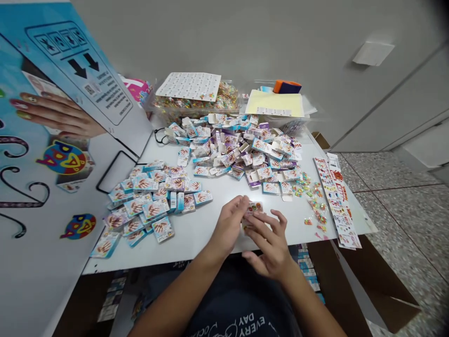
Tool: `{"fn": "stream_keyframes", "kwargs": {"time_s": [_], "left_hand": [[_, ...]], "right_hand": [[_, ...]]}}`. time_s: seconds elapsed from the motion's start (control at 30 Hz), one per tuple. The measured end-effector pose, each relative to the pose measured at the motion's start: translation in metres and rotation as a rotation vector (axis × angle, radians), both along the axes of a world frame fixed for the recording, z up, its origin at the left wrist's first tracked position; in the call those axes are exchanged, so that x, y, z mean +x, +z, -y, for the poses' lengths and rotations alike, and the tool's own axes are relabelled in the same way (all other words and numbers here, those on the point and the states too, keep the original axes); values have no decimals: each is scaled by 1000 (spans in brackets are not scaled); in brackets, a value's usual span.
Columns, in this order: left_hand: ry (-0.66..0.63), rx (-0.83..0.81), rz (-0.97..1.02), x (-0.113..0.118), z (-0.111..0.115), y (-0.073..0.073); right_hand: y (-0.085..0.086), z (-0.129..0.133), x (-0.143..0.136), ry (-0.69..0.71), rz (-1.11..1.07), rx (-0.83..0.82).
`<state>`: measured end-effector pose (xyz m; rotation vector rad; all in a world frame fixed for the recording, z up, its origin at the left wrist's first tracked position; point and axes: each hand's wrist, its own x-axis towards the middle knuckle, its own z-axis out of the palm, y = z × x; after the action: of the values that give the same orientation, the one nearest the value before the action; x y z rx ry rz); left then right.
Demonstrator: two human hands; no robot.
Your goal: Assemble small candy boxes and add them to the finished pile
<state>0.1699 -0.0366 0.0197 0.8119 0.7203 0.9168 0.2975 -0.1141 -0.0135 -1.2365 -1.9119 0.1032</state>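
Note:
Close to the table's front edge, my left hand pinches a small sticker sheet with round coloured motifs between thumb and fingers. My right hand lies against the same sheet, fingers stretched and apart, covering its lower part. Left of my hands is a pile of small closed boxes printed with a hand picture. Beyond my hands spreads a heap of similar boxes, several with raised flaps. On the right lie small packets of coloured pieces and long strips of printed sticker sheets.
At the back stand a clear tub full of colourful packets and another clear container with papers and an orange-blue item above it. A large blue-white display box borders the left. Brown cardboard boxes stand below the table at right.

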Motion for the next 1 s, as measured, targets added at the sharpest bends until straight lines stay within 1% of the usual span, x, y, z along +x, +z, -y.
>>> {"fn": "stream_keyframes", "kwargs": {"time_s": [0.03,0.1,0.13,0.17,0.23,0.27,0.3,0.37,0.4,0.43,0.47,0.5,0.53,0.63,0.73,0.83,0.9,0.97,1.0], "left_hand": [[40,0,-26,-1,1,1],[115,28,-82,-2,5,-1],[134,59,-111,-1,8,-2],[136,95,-148,-1,10,-4],[102,191,-257,1,12,-10],[102,255,-344,3,12,-14],[122,326,-455,5,10,-18],[181,480,-686,8,4,-25],[178,546,-758,10,0,-27],[144,594,-785,11,-3,-29],[88,626,-769,11,-6,-30],[30,651,-722,11,-8,-29],[-18,674,-665,10,-10,-28],[-100,765,-572,4,-11,-23],[-188,832,-577,-1,-11,-19],[-290,901,-654,-4,-9,-22],[-289,951,-746,-4,-7,-26],[-224,957,-815,-4,-5,-32],[-194,927,-823,-3,-4,-34]], "right_hand": [[-4,2,-9,-60,-79,13],[-8,2,-23,-258,-331,12],[-10,0,-27,-328,-490,-59],[-11,-3,-30,-344,-647,-187],[-12,-11,-31,-257,-886,-501],[-14,-14,-31,-211,-961,-608],[-15,-16,-30,-197,-1029,-649],[-19,-17,-31,-221,-1203,-603],[-21,-16,-32,-210,-1308,-575],[-23,-15,-34,-174,-1406,-563],[-25,-13,-35,-133,-1479,-564],[-27,-12,-35,-107,-1509,-562],[-28,-11,-34,-104,-1493,-552],[-33,-11,-26,-177,-1323,-529],[-36,-13,-13,-197,-1223,-604],[-35,-11,-4,-197,-1246,-605],[-34,-7,-1,-134,-1289,-554],[-32,-2,0,-67,-1286,-512],[-32,0,0,-71,-1257,-505]]}}
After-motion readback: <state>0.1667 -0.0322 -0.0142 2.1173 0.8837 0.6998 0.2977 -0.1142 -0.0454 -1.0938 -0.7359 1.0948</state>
